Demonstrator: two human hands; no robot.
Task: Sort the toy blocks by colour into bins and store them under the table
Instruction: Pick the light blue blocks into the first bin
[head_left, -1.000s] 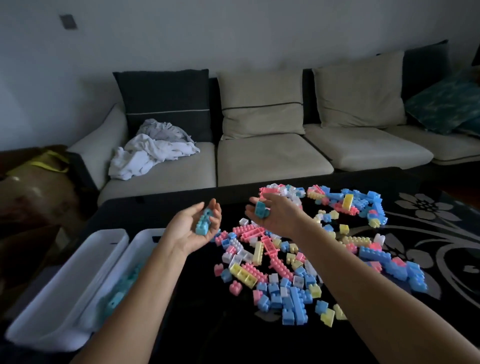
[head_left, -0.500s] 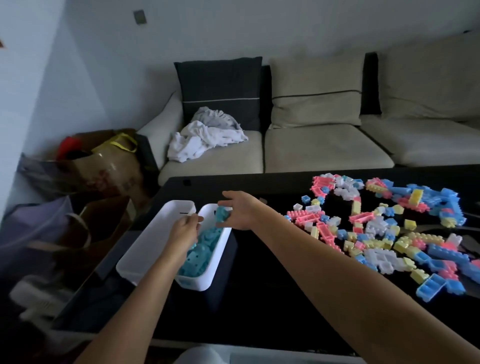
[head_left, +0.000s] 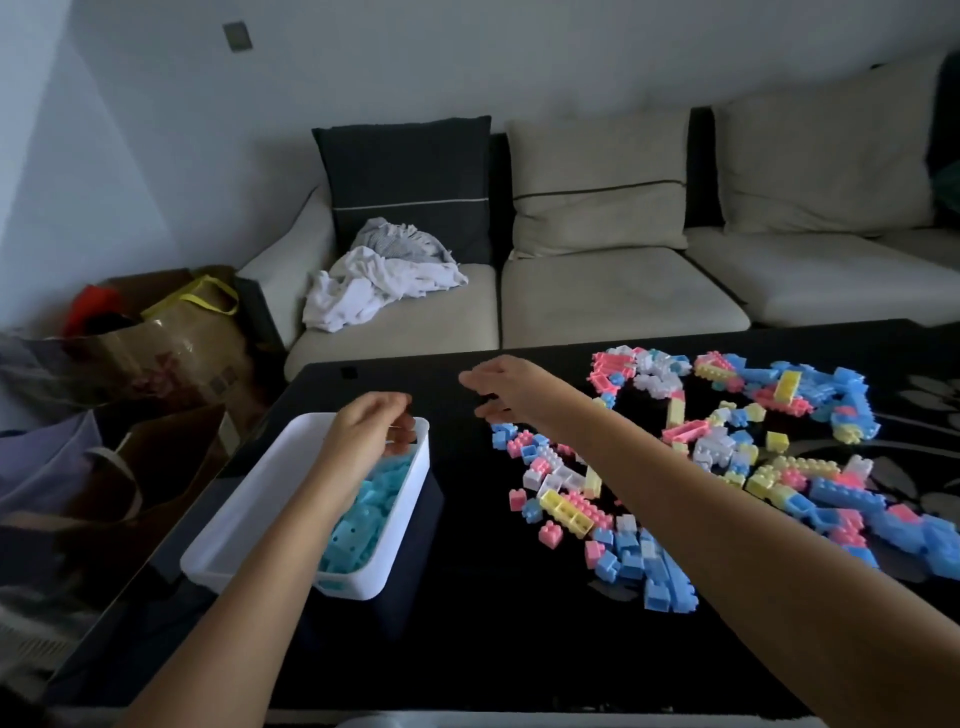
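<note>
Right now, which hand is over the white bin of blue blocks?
The left hand: it hangs over the far end of the white bin, above the blue blocks. The right hand is to the side, over the black table.

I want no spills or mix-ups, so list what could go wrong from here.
1. The white bin sits near the left edge of the table, with the left hand and forearm over it; a bump might push it off toward the bags on the floor.
2. In the mixed pile, blue pieces lie tangled with pink, yellow and white ones, so a quick grab by the right hand could carry wrong colours in among the binned blue blocks.
</note>
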